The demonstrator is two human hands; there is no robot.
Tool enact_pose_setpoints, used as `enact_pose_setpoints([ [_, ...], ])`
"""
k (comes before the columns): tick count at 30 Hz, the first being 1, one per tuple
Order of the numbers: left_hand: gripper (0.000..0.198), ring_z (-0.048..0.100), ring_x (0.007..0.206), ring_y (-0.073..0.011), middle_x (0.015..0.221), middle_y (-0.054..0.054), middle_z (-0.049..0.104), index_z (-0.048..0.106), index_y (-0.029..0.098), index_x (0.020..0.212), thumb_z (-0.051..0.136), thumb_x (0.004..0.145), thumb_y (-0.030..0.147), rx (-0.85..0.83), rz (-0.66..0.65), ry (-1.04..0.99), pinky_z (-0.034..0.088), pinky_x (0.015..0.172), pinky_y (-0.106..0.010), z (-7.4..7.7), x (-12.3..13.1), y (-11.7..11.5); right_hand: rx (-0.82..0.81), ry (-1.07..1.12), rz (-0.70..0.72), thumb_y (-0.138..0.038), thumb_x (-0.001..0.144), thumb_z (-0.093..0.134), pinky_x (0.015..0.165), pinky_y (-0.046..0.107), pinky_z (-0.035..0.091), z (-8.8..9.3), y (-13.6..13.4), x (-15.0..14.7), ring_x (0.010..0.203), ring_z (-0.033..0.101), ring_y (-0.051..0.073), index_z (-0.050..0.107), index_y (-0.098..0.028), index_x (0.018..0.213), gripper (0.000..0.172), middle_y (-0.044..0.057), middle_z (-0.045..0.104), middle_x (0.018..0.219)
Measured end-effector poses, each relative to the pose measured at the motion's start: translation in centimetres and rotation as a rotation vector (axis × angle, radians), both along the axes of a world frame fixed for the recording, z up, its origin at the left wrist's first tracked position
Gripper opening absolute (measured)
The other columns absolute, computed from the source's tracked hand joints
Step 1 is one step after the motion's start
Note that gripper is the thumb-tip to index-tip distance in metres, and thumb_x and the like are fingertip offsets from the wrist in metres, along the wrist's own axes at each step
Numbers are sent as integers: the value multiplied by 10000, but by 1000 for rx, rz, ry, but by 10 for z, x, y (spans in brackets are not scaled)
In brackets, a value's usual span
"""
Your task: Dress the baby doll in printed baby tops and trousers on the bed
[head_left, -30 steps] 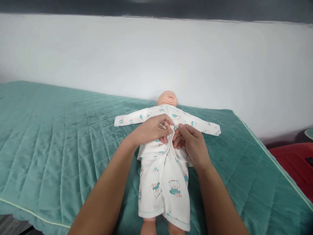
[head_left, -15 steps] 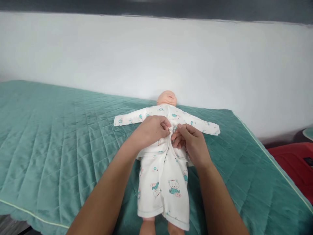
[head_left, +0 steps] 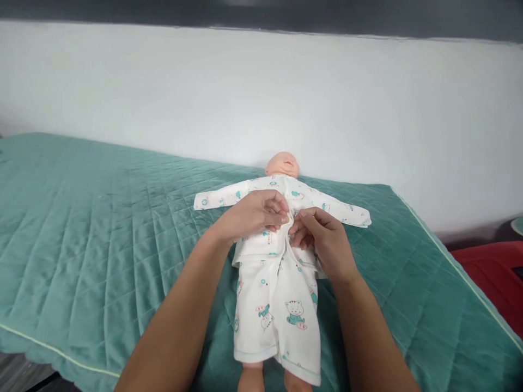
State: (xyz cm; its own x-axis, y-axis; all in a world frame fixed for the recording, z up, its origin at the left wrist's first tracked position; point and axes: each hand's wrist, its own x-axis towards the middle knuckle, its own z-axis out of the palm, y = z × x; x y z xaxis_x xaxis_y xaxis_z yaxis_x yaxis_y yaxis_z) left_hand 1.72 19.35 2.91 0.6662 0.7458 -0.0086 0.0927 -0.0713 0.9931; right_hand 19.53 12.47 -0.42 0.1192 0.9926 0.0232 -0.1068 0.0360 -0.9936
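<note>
A baby doll [head_left: 283, 164] lies on its back, dressed in a white printed shirt [head_left: 257, 247] and matching pants [head_left: 278, 316]. Its sleeves stretch out to both sides. Over the chest, my left hand [head_left: 261, 213] pinches the shirt's front edge from the left. From the right, my right hand [head_left: 321, 231] has its fingertips closed on the opposite edge of the same opening. A small yellowish spot, perhaps a fastener, shows between the fingertips. Below the hands the shirt front hangs slightly apart. Exactly what the fingertips grip is partly hidden.
A teal quilted cover [head_left: 122, 245] spreads under the doll, with light piping along its edges. A white wall [head_left: 245, 92] stands behind. At the right side is a red plastic object [head_left: 490, 272], with a pale round thing [head_left: 517, 225] above it.
The view has shifted slightly, so everything sits a little further right. Both hands stay at the shirt front, and the left fingertips have moved only slightly.
</note>
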Motion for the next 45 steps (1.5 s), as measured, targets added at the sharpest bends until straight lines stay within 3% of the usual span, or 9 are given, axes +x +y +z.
enact_pose_setpoints([
  [14, 41, 567, 628, -86, 719, -5, 661, 668, 157, 780, 659, 798, 192, 112, -22, 120, 459, 610, -220, 3, 3, -2, 25, -38, -11, -457, 886, 673, 461, 193, 429, -3, -1, -1, 492, 598, 84, 638, -191, 770, 291, 17, 738, 737],
  [23, 68, 629, 658, -97, 752, -6, 673, 657, 173, 888, 622, 834, 195, 64, 26, 117, 525, 656, -229, 4, 2, -3, 17, -45, -12, -475, 875, 677, 466, 201, 445, -2, 0, -1, 497, 607, 91, 632, -191, 769, 307, 24, 742, 761],
  [29, 76, 629, 622, -99, 709, 2, 658, 648, 166, 862, 654, 788, 150, 72, 59, 129, 506, 613, -224, 2, 4, -2, 23, -54, -111, -485, 845, 698, 445, 206, 449, -1, 0, -6, 473, 619, 104, 621, -197, 766, 309, 20, 731, 718],
  [45, 47, 570, 585, -86, 706, 8, 616, 630, 168, 840, 657, 833, 205, 93, -39, 39, 466, 591, -234, 1, -2, 1, 32, -91, -123, -445, 843, 697, 454, 205, 435, 2, -2, -8, 505, 644, 113, 629, -200, 760, 267, 19, 734, 735],
])
